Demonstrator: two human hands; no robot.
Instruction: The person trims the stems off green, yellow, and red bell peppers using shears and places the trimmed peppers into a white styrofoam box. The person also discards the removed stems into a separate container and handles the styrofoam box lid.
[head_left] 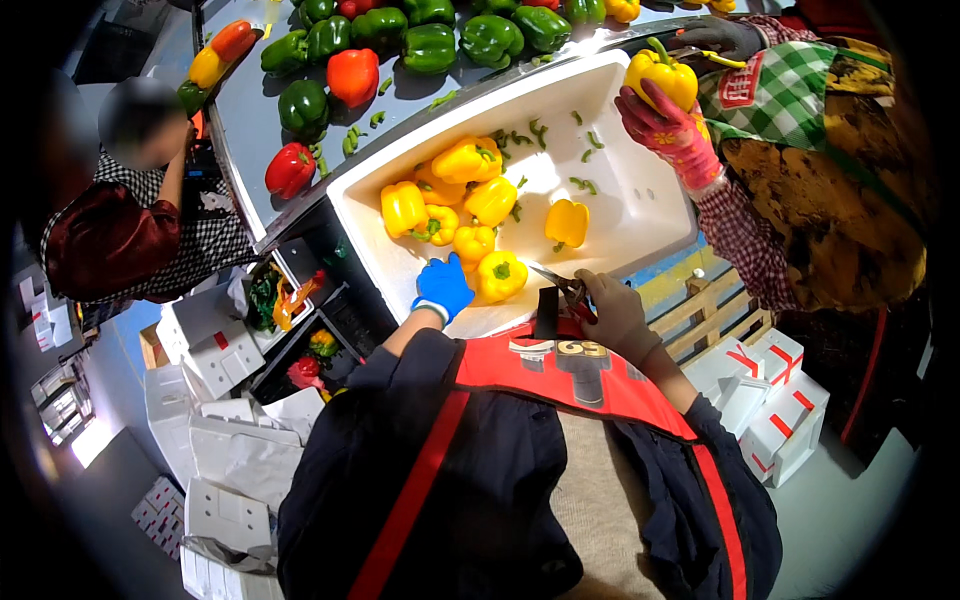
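My left hand, in a blue glove, has its fingers apart beside the yellow peppers at the near left of a white foam box; whether it touches one I cannot tell. My right hand, in a light glove, grips scissors with the blades pointing left near the closest pepper. Several more yellow peppers lie heaped in the box, with a single one apart at the right. Small green stem pieces are scattered on its floor.
The sorting table holds green and red peppers. At the right a co-worker's pink-gloved hand holds a yellow pepper. Another person is at the left. Below stand foam boxes, a pallet and dark crates.
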